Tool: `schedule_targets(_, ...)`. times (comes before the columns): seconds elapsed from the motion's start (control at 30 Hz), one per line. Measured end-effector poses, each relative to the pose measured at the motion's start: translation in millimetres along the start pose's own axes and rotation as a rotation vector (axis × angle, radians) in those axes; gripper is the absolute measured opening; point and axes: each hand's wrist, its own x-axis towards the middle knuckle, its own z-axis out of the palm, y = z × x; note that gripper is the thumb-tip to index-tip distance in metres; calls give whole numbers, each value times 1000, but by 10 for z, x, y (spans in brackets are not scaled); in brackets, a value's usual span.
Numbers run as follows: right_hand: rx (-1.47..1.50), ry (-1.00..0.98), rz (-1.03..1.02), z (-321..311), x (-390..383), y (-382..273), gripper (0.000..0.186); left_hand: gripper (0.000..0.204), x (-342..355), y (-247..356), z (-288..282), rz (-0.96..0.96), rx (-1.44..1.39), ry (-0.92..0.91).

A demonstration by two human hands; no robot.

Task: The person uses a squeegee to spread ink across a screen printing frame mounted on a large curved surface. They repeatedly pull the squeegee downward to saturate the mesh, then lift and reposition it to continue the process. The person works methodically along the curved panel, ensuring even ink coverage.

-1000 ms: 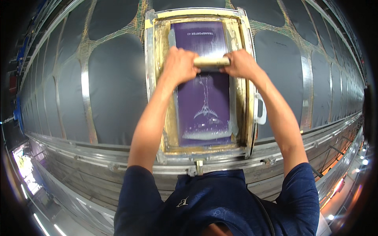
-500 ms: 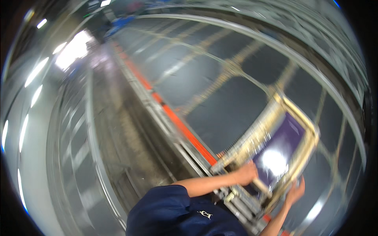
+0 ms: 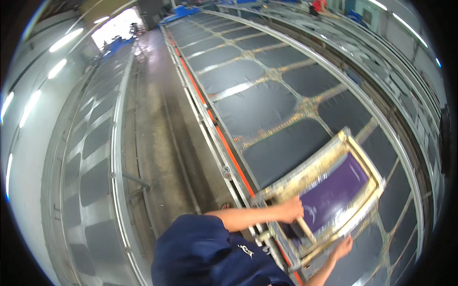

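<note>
A screen-printing frame (image 3: 377,190) with pale, stained edges lies tilted across the long table, its mesh (image 3: 334,190) coated in glossy purple. My left hand (image 3: 290,209) reaches over the frame's near left part and is closed round a squeegee with a wooden bar (image 3: 306,229). The squeegee stands at the near end of the purple area. Just outside the frame's near right edge is my right hand (image 3: 342,248), its fingers loosely bent and nothing visible in them. Whether its fingertips touch the edge is hard to see.
Dark grey panels (image 3: 255,97) line the table, which has an orange-red strip (image 3: 231,151) and metal rail along its left side. A concrete aisle (image 3: 167,143) separates it from another panelled table (image 3: 98,178). A person in red (image 3: 317,6) is far off at upper right.
The view has steadied and turned, showing more of the hall. My right hand has come down and away from the frame's edge. My left hand stays on the squeegee.
</note>
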Motion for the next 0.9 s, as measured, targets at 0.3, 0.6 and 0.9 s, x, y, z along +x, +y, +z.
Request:
schedule_targets(0.3,214,120,34,2178,-713,-881,30,26,-865,-2050,-1009,150,110,62)
schedule_targets(0.6,-14,113,235,2254,-843,-1288,38,46,-1528,-2091,-1099,182,82,54)
schedule_targets(0.9,-124,24,332,2250,-699,-1276,35,46,-1058,-2319,-912,234,61,76)
